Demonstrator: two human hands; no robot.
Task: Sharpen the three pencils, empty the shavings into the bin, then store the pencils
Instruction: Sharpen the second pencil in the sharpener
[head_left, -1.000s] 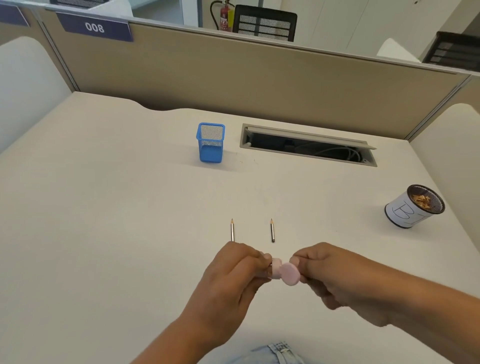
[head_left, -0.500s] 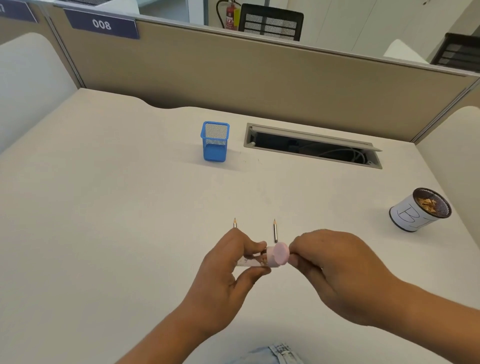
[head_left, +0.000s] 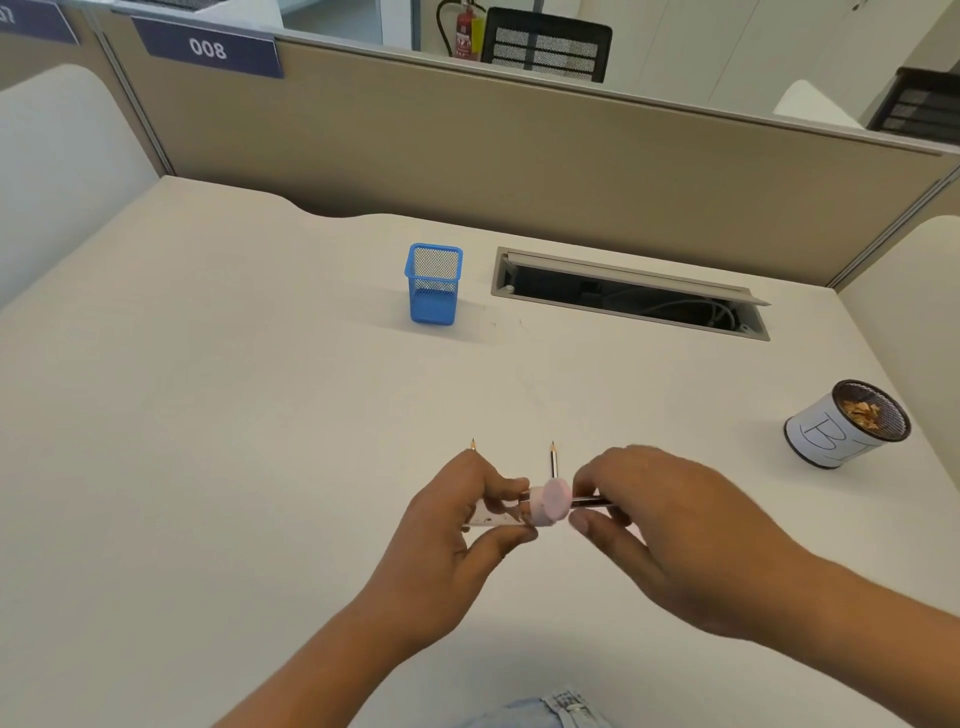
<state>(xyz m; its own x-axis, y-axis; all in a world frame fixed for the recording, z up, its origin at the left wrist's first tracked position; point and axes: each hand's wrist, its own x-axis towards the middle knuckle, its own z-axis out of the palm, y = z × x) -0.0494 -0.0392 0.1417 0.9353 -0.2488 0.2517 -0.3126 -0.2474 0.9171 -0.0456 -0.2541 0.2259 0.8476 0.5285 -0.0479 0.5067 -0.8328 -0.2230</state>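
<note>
At lower centre, the left hand (head_left: 457, 530) grips the pink sharpener (head_left: 545, 501) while the right hand (head_left: 675, 530) pinches a pencil (head_left: 589, 501) seated in it. Twisting too hard could snap the lead; tilting the sharpener might spill its contents onto the table (head_left: 260, 415), well apart from the bin (head_left: 815, 441) at right.

Left hand (head_left: 457, 530) and right hand (head_left: 675, 525), 2 bare forearms (head_left: 322, 665), pale-blue denim (head_left: 561, 709) at bottom edge

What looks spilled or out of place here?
Nothing stands out. The shavings sit inside the bin, the blue holder stands upright, and two pencils lie side by side on the desk.
</note>
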